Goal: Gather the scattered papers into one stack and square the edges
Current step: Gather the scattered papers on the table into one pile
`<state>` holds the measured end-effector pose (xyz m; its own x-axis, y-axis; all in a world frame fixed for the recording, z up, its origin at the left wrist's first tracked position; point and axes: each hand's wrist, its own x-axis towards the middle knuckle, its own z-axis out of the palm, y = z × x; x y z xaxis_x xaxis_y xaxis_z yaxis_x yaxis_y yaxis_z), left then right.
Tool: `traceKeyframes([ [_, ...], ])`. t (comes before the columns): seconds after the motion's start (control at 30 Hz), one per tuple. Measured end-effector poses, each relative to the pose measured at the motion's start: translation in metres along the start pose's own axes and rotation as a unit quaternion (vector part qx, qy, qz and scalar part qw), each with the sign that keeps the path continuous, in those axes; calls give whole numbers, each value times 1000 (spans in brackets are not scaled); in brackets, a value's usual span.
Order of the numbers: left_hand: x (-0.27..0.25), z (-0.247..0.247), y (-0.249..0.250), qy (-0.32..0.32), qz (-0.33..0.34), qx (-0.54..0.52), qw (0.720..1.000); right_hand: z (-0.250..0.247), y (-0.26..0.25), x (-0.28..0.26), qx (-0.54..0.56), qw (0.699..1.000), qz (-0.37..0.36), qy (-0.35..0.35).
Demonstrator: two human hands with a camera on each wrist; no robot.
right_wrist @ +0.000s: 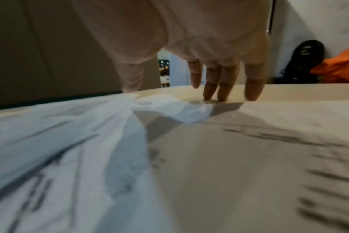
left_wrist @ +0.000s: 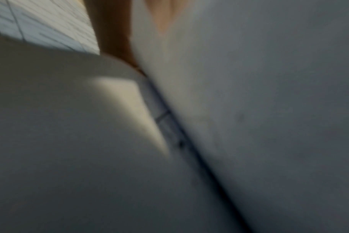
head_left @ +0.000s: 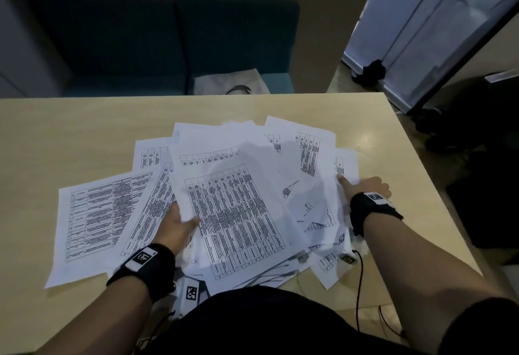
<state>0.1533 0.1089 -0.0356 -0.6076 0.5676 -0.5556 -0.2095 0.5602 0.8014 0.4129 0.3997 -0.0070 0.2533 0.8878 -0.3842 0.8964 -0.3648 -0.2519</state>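
Several white printed papers (head_left: 238, 208) lie fanned in a loose pile on the beige table (head_left: 70, 135). One sheet with a table print (head_left: 92, 225) sticks out to the left. My left hand (head_left: 179, 228) is at the pile's left side, thumb on the top sheet and fingers hidden under it. In the left wrist view, blurred paper (left_wrist: 269, 110) fills the frame. My right hand (head_left: 365, 187) stands at the pile's right edge. Its straight fingers (right_wrist: 211, 85) point down and touch the table (right_wrist: 289, 91), and its thumb is against the papers (right_wrist: 70, 141).
A teal sofa (head_left: 168, 40) with a white bag (head_left: 227, 82) stands behind the table. To the right are a glass door (head_left: 435, 31) and dark bags (head_left: 483, 144) on the floor. The table's right edge runs close to my right hand. A black cable (head_left: 359, 284) hangs at the near edge.
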Motion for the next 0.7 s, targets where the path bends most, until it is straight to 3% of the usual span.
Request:
traceKeyframes([
  [0.13,-2,2,2,-2,16,-5,1000,32,7,40,-8,997,-28,-64],
  [0.2,-5,5,3,2,19,-12,1000,28,-4,23,8,994,-43,-102],
  [0.4,-11,8,5,9,33,-37,999,13,-15,1,7,997,-18,-76],
  [0.57,-8,7,4,5,24,-48,999,12,-19,8,122,977,-86,-149],
  [0.7,-10,9,6,6,23,-47,999,2,-18,9,119,978,-129,-112],
])
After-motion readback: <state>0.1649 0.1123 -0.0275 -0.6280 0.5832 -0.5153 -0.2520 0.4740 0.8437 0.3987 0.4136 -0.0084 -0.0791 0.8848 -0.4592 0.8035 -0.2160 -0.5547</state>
